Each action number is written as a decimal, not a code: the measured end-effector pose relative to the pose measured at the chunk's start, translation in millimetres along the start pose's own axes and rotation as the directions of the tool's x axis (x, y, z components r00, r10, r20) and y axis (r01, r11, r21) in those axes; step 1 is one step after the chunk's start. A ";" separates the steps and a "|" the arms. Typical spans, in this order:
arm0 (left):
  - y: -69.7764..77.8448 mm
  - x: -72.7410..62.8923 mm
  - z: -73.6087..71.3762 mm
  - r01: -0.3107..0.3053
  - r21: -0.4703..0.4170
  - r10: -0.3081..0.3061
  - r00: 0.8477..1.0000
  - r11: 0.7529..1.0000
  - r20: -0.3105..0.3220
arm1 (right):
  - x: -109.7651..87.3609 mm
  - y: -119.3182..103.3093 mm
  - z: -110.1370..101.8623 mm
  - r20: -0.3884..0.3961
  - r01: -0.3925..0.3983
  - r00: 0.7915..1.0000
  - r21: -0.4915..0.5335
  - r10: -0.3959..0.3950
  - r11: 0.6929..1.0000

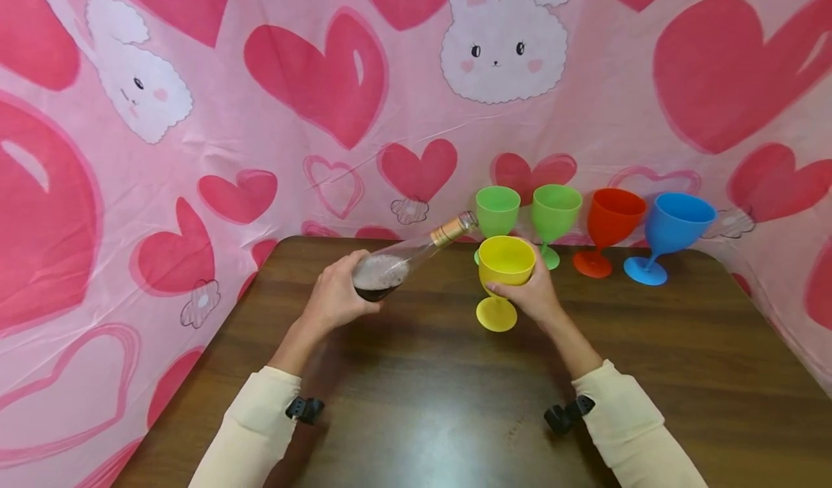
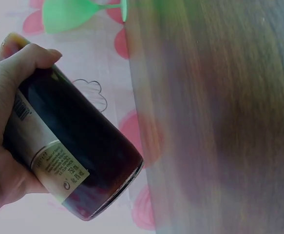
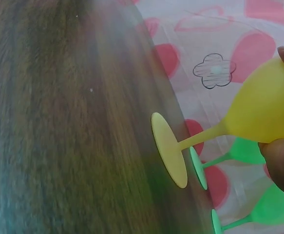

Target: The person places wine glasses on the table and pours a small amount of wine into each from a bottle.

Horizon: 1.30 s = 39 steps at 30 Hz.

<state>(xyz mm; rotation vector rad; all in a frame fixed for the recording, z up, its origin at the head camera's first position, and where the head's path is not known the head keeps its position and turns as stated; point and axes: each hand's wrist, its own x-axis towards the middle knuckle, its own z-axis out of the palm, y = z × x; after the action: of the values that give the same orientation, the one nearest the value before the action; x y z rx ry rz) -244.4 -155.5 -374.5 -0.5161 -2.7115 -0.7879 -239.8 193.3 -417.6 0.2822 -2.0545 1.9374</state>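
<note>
A glass wine bottle (image 1: 383, 271) with dark liquid and some froth inside is gripped round its body by my left hand (image 1: 333, 293). It leans to the right, its mouth just above and left of the yellow goblet (image 1: 507, 260). In the left wrist view the bottle's label (image 2: 59, 165) and base show. My right hand (image 1: 534, 289) holds the yellow goblet round its bowl, thumb on the near side. The goblet's foot (image 3: 169, 150) appears raised off the table in the right wrist view. No stream of liquid is visible between bottle and goblet.
Behind the yellow goblet stand two green goblets, one left (image 1: 497, 210) and one right (image 1: 556, 210). Further right are a red goblet (image 1: 614, 217) and a blue goblet (image 1: 678, 224). They line the back edge of the brown wooden table (image 1: 416, 401), before a pink heart-patterned cloth (image 1: 273, 120).
</note>
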 end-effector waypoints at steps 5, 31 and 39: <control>-1.3 1.9 -1.2 -0.010 0.090 0.007 0.999 0.996 0.041 | -1.3 -0.2 -0.3 0.017 -0.021 1.000 -0.019 0.021 1.000; 12.4 20.5 -5.8 -0.121 0.357 0.078 0.988 0.926 0.131 | 1.0 1.8 -1.6 0.015 0.005 1.000 -0.049 -0.004 0.999; 17.4 26.6 -14.3 -0.132 0.378 0.081 0.986 0.916 0.149 | 1.1 1.6 -1.5 0.016 0.007 1.000 -0.046 -0.006 0.999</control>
<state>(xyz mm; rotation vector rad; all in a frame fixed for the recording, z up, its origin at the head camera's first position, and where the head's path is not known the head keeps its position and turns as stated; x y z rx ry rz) -259.0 -142.8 -345.5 -0.6312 -2.8236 -0.1811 -241.3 195.0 -418.5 0.2943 -2.1029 1.8867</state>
